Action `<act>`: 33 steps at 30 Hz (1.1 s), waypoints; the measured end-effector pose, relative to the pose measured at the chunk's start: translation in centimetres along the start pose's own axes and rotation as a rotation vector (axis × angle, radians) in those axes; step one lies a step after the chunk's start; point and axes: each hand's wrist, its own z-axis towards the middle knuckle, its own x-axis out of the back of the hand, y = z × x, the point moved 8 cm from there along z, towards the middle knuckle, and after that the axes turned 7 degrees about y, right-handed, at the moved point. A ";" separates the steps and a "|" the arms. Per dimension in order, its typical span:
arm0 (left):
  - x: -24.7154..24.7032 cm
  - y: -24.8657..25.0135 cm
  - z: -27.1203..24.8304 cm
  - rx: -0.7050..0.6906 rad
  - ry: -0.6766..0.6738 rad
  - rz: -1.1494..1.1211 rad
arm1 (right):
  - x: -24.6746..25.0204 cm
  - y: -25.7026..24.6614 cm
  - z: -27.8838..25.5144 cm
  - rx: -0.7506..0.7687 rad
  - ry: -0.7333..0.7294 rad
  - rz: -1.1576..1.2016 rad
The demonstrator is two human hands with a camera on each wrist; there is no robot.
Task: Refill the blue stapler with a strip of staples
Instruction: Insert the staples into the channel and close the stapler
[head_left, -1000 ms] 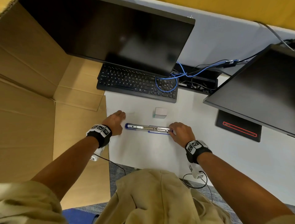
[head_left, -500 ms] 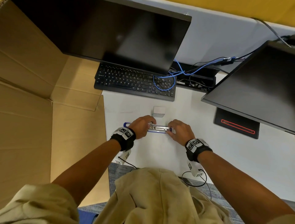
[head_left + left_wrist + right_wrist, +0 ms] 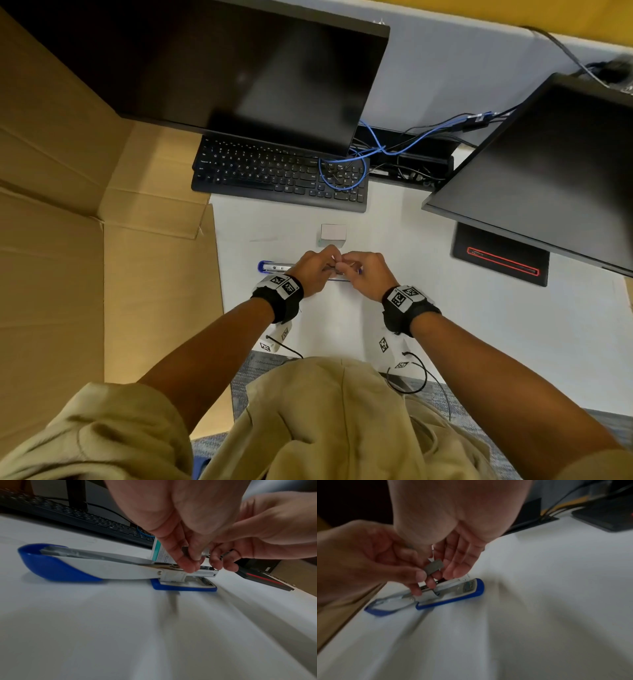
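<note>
The blue stapler (image 3: pixel 274 267) lies opened out flat on the white table (image 3: pixel 445 325), its lid to the left and its metal magazine (image 3: pixel 205 573) over the blue base (image 3: pixel 453 599). My left hand (image 3: pixel 318 270) and right hand (image 3: pixel 363 270) meet just above the magazine. Between them is a short grey staple strip (image 3: pixel 434 566), pinched by the left thumb and fingers (image 3: pixel 419 574). The right fingers (image 3: pixel 223 563) also pinch its other end. A small staple box (image 3: pixel 333 234) stands just behind the hands.
A black keyboard (image 3: pixel 281 171) with a blue cable (image 3: pixel 342 171) looped on it sits behind, under a monitor (image 3: pixel 222 68). A second monitor (image 3: pixel 548 171) and its base (image 3: pixel 500 257) are at the right. A flattened cardboard box (image 3: pixel 85 240) covers the left.
My left hand moved right from the table beside the stapler's lid to its middle. The right hand rose off the stapler's right end, and both hands now meet on the staple strip.
</note>
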 end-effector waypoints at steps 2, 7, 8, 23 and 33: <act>0.1 -0.2 0.0 -0.001 0.031 0.006 | 0.2 0.6 0.2 -0.046 0.011 0.058; 0.5 -0.2 -0.3 -0.046 0.116 0.011 | -0.2 2.0 0.4 -0.214 -0.048 0.260; 0.6 -0.2 -0.4 -0.059 0.128 0.002 | -0.3 2.2 0.4 -0.241 -0.051 0.298; 1.5 -0.5 -0.2 -0.087 0.120 0.125 | 1.0 2.8 0.2 -0.249 0.042 0.234; 0.2 0.0 -0.5 -0.186 0.166 0.266 | 0.7 -0.3 -1.2 0.130 0.036 -0.219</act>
